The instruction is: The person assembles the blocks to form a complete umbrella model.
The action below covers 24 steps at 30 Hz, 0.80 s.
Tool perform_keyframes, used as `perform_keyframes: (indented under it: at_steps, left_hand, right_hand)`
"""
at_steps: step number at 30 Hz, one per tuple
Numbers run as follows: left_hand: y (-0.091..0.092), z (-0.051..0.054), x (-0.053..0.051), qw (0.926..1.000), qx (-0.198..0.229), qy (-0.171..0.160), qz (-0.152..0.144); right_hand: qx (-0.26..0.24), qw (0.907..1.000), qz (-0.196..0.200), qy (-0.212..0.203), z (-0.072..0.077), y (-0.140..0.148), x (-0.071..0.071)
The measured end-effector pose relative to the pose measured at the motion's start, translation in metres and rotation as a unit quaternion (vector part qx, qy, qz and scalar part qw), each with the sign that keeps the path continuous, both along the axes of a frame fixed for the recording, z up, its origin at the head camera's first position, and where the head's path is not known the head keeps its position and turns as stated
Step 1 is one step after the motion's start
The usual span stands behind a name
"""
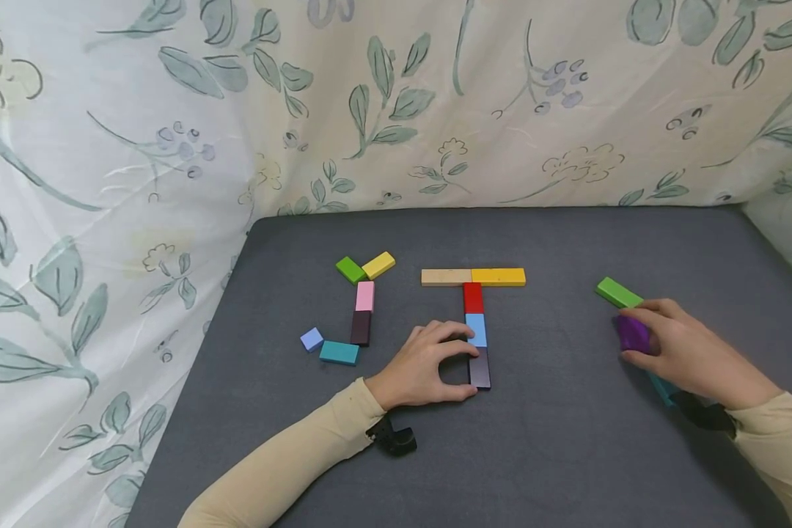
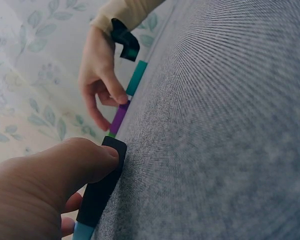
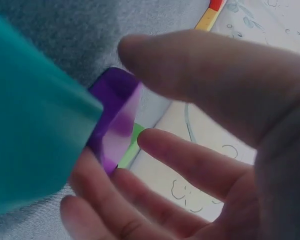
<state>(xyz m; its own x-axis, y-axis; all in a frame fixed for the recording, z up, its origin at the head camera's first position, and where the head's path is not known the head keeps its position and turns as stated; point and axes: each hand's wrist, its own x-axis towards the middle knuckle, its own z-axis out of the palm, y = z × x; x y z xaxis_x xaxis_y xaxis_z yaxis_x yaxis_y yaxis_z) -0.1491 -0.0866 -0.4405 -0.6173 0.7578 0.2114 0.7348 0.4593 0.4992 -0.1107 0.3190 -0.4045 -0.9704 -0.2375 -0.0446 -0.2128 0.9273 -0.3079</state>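
My left hand [image 1: 429,367] is at a dark purple-grey block [image 1: 479,368], the lowest in a T of blocks. In the left wrist view the thumb presses that dark block [image 2: 102,187], with fingertips on its far side. Above it in line lie a light blue block [image 1: 476,330] and a red block [image 1: 473,298]. Over at the right, my right hand [image 1: 683,352] has thumb and index finger around a purple block [image 1: 633,334]. A green block [image 1: 618,292] lies beyond that one, and a teal block [image 1: 662,389] is partly hidden under the hand.
Natural wood [image 1: 446,277] and yellow [image 1: 498,277] blocks form the T's top bar. To the left, a figure includes green [image 1: 350,270], yellow [image 1: 379,265], pink [image 1: 365,296], dark [image 1: 361,328], teal [image 1: 339,353] and periwinkle [image 1: 312,339] blocks. A patterned cloth [image 1: 396,176] borders the grey table [image 1: 554,455].
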Motion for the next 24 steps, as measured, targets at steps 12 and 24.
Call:
perform_keyframes:
  at_steps: [12, 24]
  left_hand:
    - [0.0, 0.0, 0.0, 1.0, -0.004, 0.003, -0.001]
    - [0.001, 0.004, 0.0, 1.0, -0.003, -0.004, 0.0]
  right_hand:
    - [-0.002, 0.9998, 0.015, -0.01, -0.003, 0.002, -0.004]
    - [-0.001, 0.998, 0.038, 0.051, 0.011, -0.001, -0.014]
